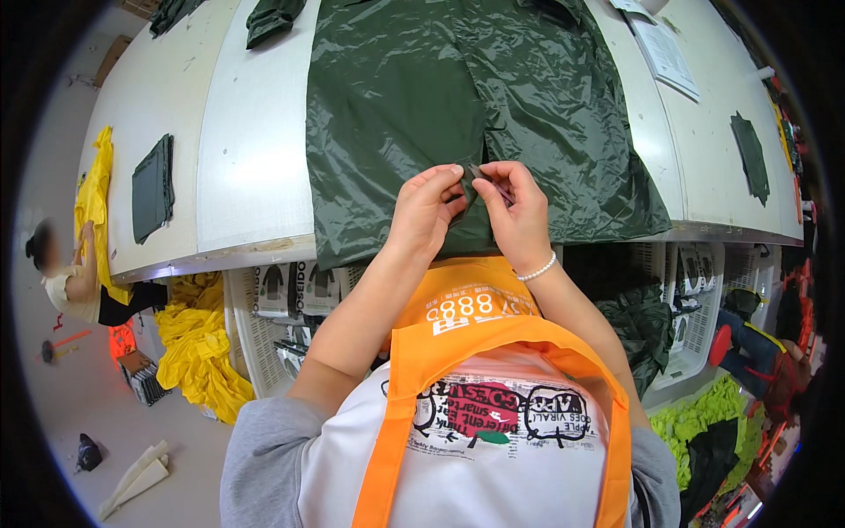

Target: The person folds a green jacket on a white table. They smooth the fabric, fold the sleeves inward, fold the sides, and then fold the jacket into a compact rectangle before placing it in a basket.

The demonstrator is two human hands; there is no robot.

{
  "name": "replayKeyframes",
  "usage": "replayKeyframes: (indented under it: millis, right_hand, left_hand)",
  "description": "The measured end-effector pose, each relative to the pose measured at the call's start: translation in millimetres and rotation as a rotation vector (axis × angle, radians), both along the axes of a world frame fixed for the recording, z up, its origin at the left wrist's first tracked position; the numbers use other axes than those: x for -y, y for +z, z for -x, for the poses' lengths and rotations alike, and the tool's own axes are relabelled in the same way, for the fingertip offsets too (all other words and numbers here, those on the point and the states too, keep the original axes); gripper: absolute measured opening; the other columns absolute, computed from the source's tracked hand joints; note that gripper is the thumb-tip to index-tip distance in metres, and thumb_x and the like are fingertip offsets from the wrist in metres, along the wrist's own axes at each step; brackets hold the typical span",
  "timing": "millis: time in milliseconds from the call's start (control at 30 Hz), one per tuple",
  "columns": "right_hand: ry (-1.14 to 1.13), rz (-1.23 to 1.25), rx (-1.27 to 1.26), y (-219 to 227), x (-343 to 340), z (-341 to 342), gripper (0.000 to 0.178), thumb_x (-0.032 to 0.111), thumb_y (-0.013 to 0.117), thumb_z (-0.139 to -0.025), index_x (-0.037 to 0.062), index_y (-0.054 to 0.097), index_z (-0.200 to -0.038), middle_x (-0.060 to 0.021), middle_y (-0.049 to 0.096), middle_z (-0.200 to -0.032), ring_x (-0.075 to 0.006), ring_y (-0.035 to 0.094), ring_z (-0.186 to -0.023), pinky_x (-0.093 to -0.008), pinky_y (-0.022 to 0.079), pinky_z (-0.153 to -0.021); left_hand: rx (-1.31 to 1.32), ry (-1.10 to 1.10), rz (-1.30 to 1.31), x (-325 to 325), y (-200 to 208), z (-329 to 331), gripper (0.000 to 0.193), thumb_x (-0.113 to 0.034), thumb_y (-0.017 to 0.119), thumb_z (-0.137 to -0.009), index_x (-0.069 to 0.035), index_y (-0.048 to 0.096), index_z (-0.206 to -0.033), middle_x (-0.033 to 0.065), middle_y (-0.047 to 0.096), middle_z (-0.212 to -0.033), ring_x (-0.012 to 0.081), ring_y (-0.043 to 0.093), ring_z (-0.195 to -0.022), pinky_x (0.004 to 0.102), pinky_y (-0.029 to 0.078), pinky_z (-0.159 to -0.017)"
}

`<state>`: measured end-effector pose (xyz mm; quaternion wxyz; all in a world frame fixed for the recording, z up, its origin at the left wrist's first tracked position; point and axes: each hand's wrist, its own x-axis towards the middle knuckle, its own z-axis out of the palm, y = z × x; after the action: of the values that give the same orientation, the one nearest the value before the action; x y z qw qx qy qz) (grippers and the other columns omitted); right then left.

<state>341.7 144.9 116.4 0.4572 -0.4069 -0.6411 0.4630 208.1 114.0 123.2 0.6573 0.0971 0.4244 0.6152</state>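
A shiny dark green waterproof garment [396, 97] lies spread over the white table, its lower edge hanging slightly over the front. It has a slit up the middle. At that slit my left hand [427, 207] is closed, pinching the edge of the fabric between thumb and forefinger. Close beside it, fingertips almost touching, my right hand [515, 211] is closed round a small dark pointed tool [476, 172]. Most of this tool is hidden by the fingers, so its kind is unclear.
Folded dark green pieces [153, 189] lie on the table [251, 176] to the left, with papers [664, 57] at far right. Under the front edge stand white crates [255, 352] of packaged garments. Yellow fabric [198, 352] heaps below left. A person [75, 277] handles yellow fabric there.
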Motion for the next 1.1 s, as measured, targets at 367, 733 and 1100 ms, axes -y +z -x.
replayKeyframes:
  millis: [367, 733, 1100]
  right_hand:
    - [-0.199, -0.042, 0.455, -18.0, -59.3, -43.1, 0.055, 0.028, 0.074, -0.077, 0.0002, 0.051, -0.119, -0.0124, 0.055, -0.103, -0.0218, 0.058, -0.08, -0.0316, 0.049, -0.072]
    - [-0.457, 0.186, 1.079, -116.8, -65.7, -176.1, 0.026, 0.01, 0.059, -0.08, 0.0089, 0.055, -0.106, -0.0167, 0.052, -0.104, -0.0387, 0.059, -0.087, -0.0465, 0.049, -0.074]
    - [0.274, 0.514, 0.515, -111.0, 77.5, -222.0, 0.012, 0.012, 0.06, -0.081, 0.0035, 0.064, -0.089, -0.0146, 0.065, -0.089, -0.0319, 0.062, -0.087, -0.0381, 0.05, -0.077]
  left_hand:
    - [-0.857, -0.025, -0.366, -2.9, -36.2, -3.0, 0.012, -0.015, 0.056, -0.089, -0.003, 0.054, -0.089, 0.0052, 0.063, -0.076, 0.0214, 0.06, -0.07, 0.0326, 0.048, -0.065]
    - [-1.171, -1.523, -0.183, -9.7, -43.5, 3.3, 0.024, -0.028, 0.06, -0.083, -0.006, 0.064, -0.09, 0.0145, 0.065, -0.071, 0.0294, 0.064, -0.064, 0.0388, 0.049, -0.061]
    - [-2.079, -0.437, -0.259, -253.5, -129.8, -83.7, 0.064, -0.032, 0.061, -0.083, 0.005, 0.041, -0.131, 0.0173, 0.031, -0.146, 0.0359, 0.019, -0.138, 0.0559, 0.017, -0.109]
